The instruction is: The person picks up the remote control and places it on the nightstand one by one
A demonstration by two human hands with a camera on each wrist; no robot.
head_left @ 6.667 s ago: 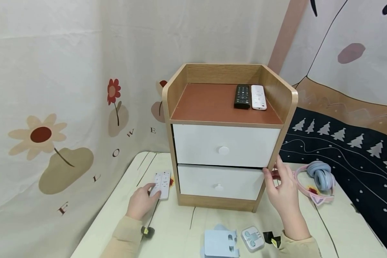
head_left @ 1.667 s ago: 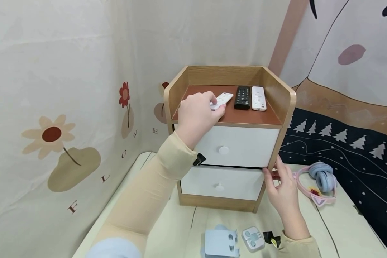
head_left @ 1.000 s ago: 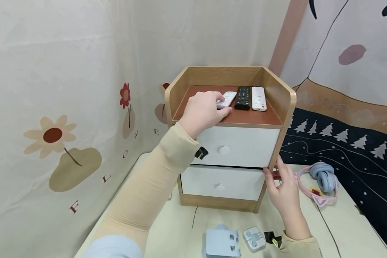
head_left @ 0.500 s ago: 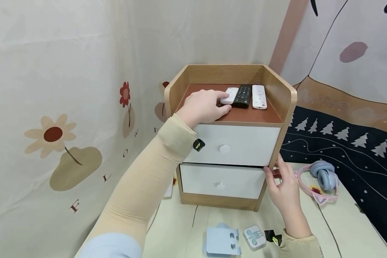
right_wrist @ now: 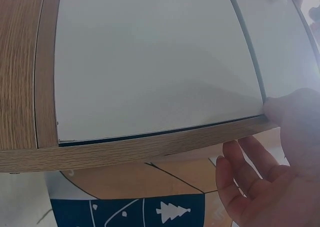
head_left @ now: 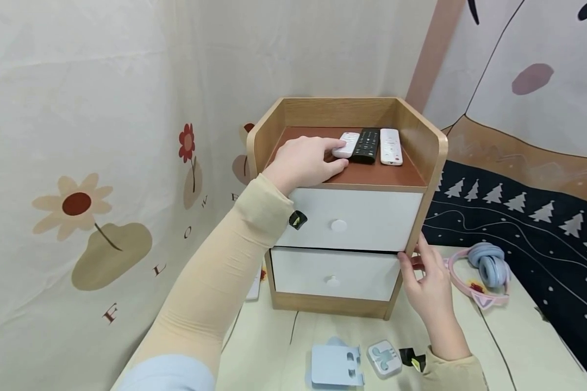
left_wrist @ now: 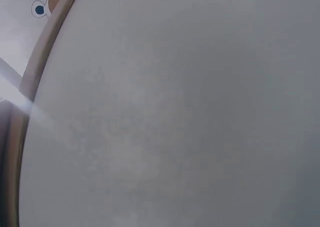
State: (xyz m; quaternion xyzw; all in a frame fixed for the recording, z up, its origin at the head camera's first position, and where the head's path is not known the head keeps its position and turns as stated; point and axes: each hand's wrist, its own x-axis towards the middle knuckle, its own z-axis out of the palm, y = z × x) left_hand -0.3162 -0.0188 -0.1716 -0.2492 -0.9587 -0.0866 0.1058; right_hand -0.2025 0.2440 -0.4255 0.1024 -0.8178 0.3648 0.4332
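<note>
On the brown top shelf of a small wooden drawer cabinet (head_left: 330, 306), my left hand (head_left: 300, 163) holds a white remote control (head_left: 349, 142) between thumb and fingers. That remote lies right beside a black remote control (head_left: 367, 145), slightly slanted. A second white remote control (head_left: 391, 146) lies to the right of the black one. My right hand (head_left: 430, 290) grips the cabinet's right side, thumb at the front edge near the gap between the two white drawers. In the right wrist view its fingers (right_wrist: 240, 172) reach behind the wooden side panel. The left wrist view shows only a white drawer front (left_wrist: 165, 112).
Another white remote (head_left: 253, 288) shows partly beside the cabinet's left foot, behind my left arm. Pink and blue cat-ear headphones (head_left: 486, 271) lie at the right. A light-blue stand (head_left: 335, 365) and boxed earphones (head_left: 384, 359) sit in front.
My left hand has brought one white remote from the table up to the shelf, then moved it rightward beside the black remote, which now leans slightly. The right hand has stayed at the cabinet side.
</note>
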